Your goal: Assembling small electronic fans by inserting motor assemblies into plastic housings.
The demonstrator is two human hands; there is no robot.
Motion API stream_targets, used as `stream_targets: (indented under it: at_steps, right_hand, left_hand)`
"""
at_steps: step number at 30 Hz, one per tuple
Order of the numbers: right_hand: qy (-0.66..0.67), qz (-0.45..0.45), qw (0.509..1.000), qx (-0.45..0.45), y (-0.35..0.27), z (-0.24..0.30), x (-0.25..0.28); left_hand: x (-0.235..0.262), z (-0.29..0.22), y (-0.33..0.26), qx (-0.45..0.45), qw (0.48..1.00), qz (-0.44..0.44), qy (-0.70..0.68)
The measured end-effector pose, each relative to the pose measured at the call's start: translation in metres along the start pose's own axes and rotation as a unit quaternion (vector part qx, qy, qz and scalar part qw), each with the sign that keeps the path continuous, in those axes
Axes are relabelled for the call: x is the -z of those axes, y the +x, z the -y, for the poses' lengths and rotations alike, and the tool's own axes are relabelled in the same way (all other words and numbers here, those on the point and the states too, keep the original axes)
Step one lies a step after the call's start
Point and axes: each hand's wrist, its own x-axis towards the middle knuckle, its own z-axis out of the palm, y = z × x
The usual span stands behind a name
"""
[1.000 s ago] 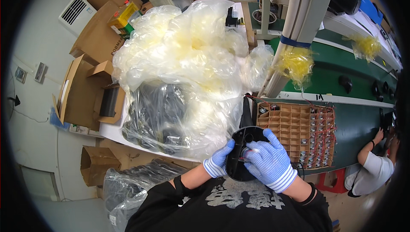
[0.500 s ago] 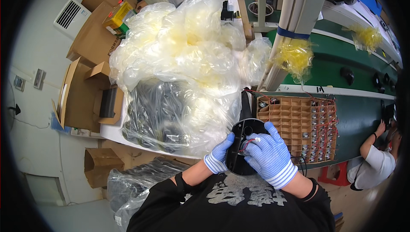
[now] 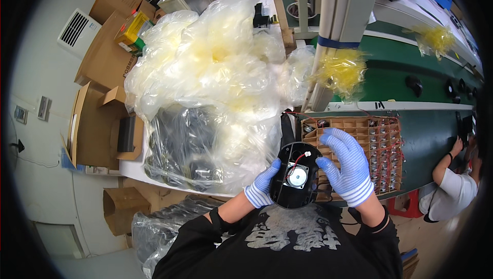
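My left hand [image 3: 263, 184], in a blue-and-white striped glove, grips the left edge of a black oval housing [image 3: 284, 194] in front of my chest. Inside the housing sits a silver round part on a square plate, which looks like a small speaker [image 3: 297, 177]. From it a thin red and dark wire [image 3: 290, 164] runs up to a white connector [image 3: 307, 154] near the housing's top. My right hand [image 3: 349, 166], gloved alike, is raised just right of the housing with its fingers apart and nothing in them.
A cardboard divider box [image 3: 377, 150] with several silver parts and red wires stands right of my hands. Clear plastic bags [image 3: 221, 63] cover the table ahead, over dark items. A post [image 3: 341, 27] rises beyond the box. Another person [image 3: 452, 191] sits at far right.
My right hand has lifted off the housing and moved right, its fingers spreading. The silver part inside is now uncovered. My left hand still holds the housing.
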Motion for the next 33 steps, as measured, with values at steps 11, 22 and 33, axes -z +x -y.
stream_targets:
  at_steps: [11,22,33]
  right_hand:
    - [-0.111,0.173,0.978,0.023,-0.009,0.016,0.007]
    - [-0.130,0.165,0.975,0.069,-0.005,0.008,-0.004]
    - [-0.124,0.167,0.976,0.067,-0.007,0.008,-0.004]
  left_hand:
    - [0.011,0.000,0.024,0.031,0.999,-0.031,-0.032]
    - [0.014,0.003,0.020,0.001,0.999,-0.026,-0.045]
    - [0.013,0.004,0.016,-0.002,0.998,-0.033,-0.045]
